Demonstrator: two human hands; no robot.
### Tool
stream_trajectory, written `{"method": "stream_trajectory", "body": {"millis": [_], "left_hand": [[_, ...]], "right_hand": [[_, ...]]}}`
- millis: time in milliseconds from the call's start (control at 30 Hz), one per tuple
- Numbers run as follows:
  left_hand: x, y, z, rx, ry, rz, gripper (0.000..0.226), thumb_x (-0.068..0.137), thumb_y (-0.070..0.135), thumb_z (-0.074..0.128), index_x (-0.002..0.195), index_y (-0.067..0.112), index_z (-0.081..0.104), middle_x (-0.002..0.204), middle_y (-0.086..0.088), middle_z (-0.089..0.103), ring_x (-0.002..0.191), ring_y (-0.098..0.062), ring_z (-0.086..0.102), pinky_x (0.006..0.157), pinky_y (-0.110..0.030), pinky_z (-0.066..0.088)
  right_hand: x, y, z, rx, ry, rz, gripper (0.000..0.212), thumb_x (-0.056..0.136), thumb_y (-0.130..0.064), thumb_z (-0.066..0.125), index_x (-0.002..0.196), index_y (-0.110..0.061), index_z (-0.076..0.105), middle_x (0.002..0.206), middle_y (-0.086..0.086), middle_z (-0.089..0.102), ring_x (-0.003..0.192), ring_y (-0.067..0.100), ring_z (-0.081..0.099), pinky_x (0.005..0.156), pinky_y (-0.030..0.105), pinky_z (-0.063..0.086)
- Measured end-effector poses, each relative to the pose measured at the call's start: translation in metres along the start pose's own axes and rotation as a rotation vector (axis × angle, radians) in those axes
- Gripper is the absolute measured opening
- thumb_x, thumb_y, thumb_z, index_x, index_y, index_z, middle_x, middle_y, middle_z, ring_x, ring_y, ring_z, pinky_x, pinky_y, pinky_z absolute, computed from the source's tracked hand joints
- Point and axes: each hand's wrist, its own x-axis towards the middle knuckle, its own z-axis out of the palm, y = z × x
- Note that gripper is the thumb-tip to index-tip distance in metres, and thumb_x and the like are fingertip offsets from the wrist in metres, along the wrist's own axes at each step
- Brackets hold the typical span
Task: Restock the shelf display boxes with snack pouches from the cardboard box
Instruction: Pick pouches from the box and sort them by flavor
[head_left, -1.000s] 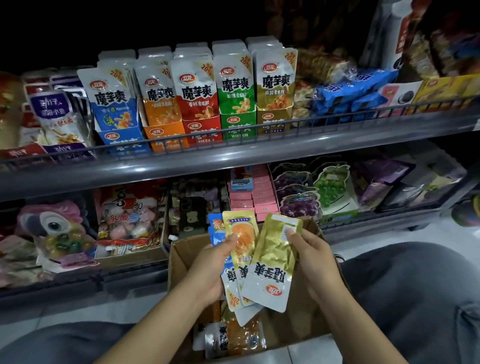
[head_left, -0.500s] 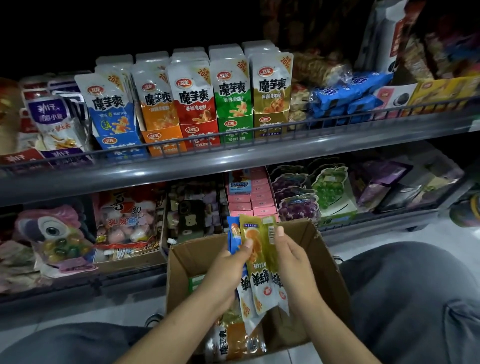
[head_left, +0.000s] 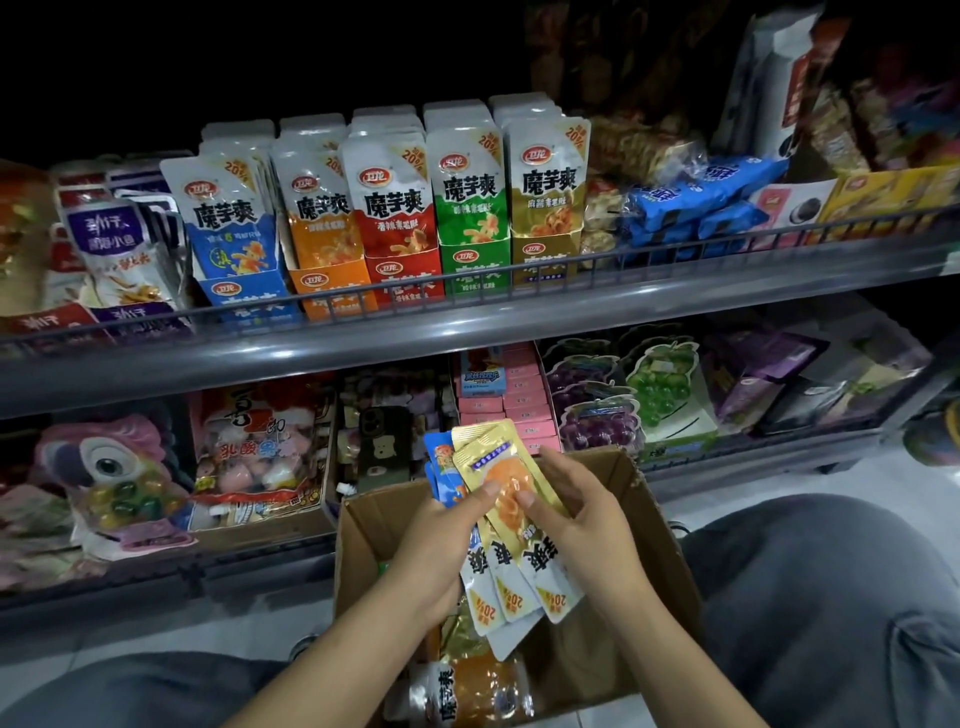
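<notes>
A fanned stack of snack pouches (head_left: 511, 525), gold ones in front and blue ones behind, is held upside down above the open cardboard box (head_left: 644, 525). The left hand (head_left: 436, 551) grips the stack from the left, thumb across the front pouch. The right hand (head_left: 582, 514) pinches the same stack from the right, thumb on the orange print of the front pouch. More pouches, among them an orange one (head_left: 467, 686), lie inside the box.

The box stands on a pale tiled floor (head_left: 727, 473), between the person's grey-trousered knees (head_left: 831, 597). Directly ahead is a grey metal shelf unit. Its upper shelf (head_left: 467, 332) has a wire front rail; behind it stand five display boxes side by side: blue (head_left: 244, 296), orange (head_left: 332, 283), red (head_left: 402, 275), green (head_left: 470, 265) and gold (head_left: 543, 254), each filled with upright pouches. Blue wrapped packs (head_left: 691, 202) lie to their right. The lower shelf holds pink small cartons (head_left: 519, 395), grape-shaped packets (head_left: 597, 410) and a pink bird-shaped bag (head_left: 104, 467). The area above the shelving is dark.
</notes>
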Motion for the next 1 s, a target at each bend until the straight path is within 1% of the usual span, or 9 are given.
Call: {"method": "stream_trajectory", "body": {"millis": [133,267,333,467,633,700,833,933,1000], "left_hand": [[0.0,0.004,0.003,0.136,0.045,0.118,0.014,0.092,0.024,0.058,0.103,0.023,0.065,0.09,0.006,0.075,0.08,-0.007,0.071,0.063,-0.019,0.052],[0.002,0.009,0.004,0.258,0.072,0.202,0.009,0.092,0.028,0.058,0.098,0.031,0.064,0.09,0.014,0.073,0.081,0.001,0.068,0.068,-0.017,0.048],[0.003,0.014,0.003,0.196,0.06,0.202,0.01,0.091,0.024,0.059,0.099,0.025,0.066,0.086,0.013,0.074,0.079,-0.002,0.07,0.065,-0.016,0.051],[0.011,0.032,-0.001,0.056,0.065,0.194,0.012,0.089,0.013,0.062,0.097,0.007,0.067,0.083,-0.004,0.075,0.08,-0.024,0.071,0.069,-0.031,0.055],[0.019,0.059,-0.007,0.316,-0.049,0.133,0.012,0.081,0.003,0.069,0.092,0.008,0.067,0.079,-0.001,0.074,0.074,-0.018,0.069,0.066,-0.026,0.052],[0.022,0.065,-0.004,0.335,-0.078,0.108,0.014,0.081,-0.002,0.068,0.091,0.008,0.067,0.078,-0.002,0.074,0.07,-0.016,0.069,0.062,-0.023,0.053],[0.032,0.072,0.009,0.089,0.016,0.099,0.009,0.083,-0.005,0.064,0.084,0.004,0.064,0.062,-0.006,0.07,0.051,-0.019,0.066,0.054,-0.031,0.056],[0.042,0.075,0.018,-0.037,0.113,0.155,0.009,0.084,-0.001,0.065,0.08,0.007,0.063,0.06,-0.004,0.07,0.05,-0.02,0.066,0.062,-0.036,0.054],[0.048,0.079,0.023,-0.14,0.146,0.194,0.009,0.085,0.001,0.065,0.081,0.008,0.062,0.061,-0.003,0.07,0.05,-0.019,0.066,0.063,-0.037,0.053]], "right_hand": [[0.0,-0.008,-0.001,0.089,-0.036,0.055,0.024,0.086,-0.017,0.067,0.11,-0.013,0.063,0.088,0.001,0.075,0.077,0.016,0.072,0.062,0.026,0.055],[0.004,-0.014,0.001,0.211,0.038,0.074,0.019,0.085,-0.015,0.068,0.104,-0.013,0.066,0.088,0.004,0.075,0.079,0.021,0.072,0.07,0.035,0.056],[0.008,-0.02,-0.004,0.21,0.006,0.048,0.016,0.087,-0.013,0.065,0.103,-0.016,0.068,0.09,0.002,0.075,0.081,0.016,0.071,0.071,0.03,0.055],[0.021,-0.036,-0.019,-0.066,-0.091,-0.011,0.025,0.092,-0.017,0.06,0.116,-0.022,0.067,0.096,-0.009,0.072,0.082,0.001,0.067,0.066,0.009,0.045],[0.037,-0.062,-0.036,-0.447,-0.342,-0.117,0.043,0.092,-0.02,0.059,0.133,-0.033,0.054,0.109,-0.016,0.066,0.092,0.003,0.064,0.073,0.012,0.045],[0.047,-0.073,-0.041,-0.659,-0.364,-0.201,0.045,0.091,-0.027,0.06,0.134,-0.035,0.05,0.115,-0.011,0.065,0.1,0.008,0.061,0.074,0.017,0.043],[0.061,-0.086,-0.041,-0.969,0.052,-0.365,0.059,0.08,-0.046,0.069,0.134,-0.031,0.051,0.126,-0.003,0.059,0.117,0.023,0.047,0.091,0.03,0.028],[0.066,-0.084,-0.045,-0.833,0.512,-0.623,0.048,0.067,-0.036,0.083,0.107,-0.015,0.066,0.102,0.006,0.062,0.096,0.03,0.053,0.081,0.03,0.029],[0.063,-0.091,-0.052,-0.662,0.529,-0.492,0.029,0.076,-0.043,0.074,0.077,-0.017,0.061,0.08,-0.001,0.06,0.078,0.021,0.055,0.067,0.028,0.035]]}}
